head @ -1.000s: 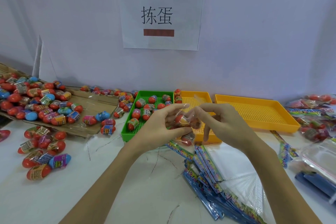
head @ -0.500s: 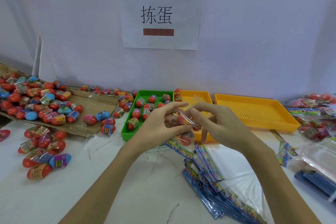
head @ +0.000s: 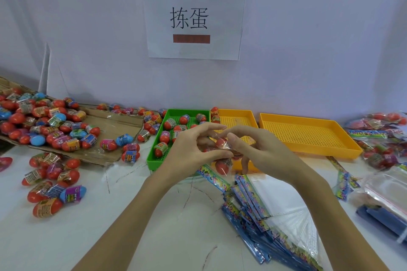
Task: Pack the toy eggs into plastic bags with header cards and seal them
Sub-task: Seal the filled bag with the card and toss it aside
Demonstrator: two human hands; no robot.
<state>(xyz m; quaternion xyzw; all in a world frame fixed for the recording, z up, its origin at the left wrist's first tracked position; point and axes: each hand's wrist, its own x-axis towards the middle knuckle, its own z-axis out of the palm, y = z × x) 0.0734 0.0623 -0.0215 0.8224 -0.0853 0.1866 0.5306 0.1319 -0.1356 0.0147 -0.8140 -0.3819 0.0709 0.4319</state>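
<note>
Both hands meet above the front of the trays. My left hand (head: 193, 147) and my right hand (head: 257, 152) pinch a clear plastic bag (head: 224, 154) between them. Red toy eggs sit inside the bag, and one egg (head: 222, 166) hangs at its bottom. A fan of empty bags with blue header cards (head: 271, 222) lies on the white table below my right forearm. Loose toy eggs (head: 176, 125) fill the green tray (head: 154, 156) to the left of my hands.
A heap of eggs (head: 44, 123) lies on flattened cardboard at the left, with more loose eggs (head: 52, 182) on the table in front. A small yellow tray (head: 237, 116) and a large yellow tray (head: 312, 138) stand behind. Packed bags (head: 383, 138) pile at the right.
The hands have sunk slightly and worked the bag; the eggs now sit lower in it, with one hanging below my fingers.
</note>
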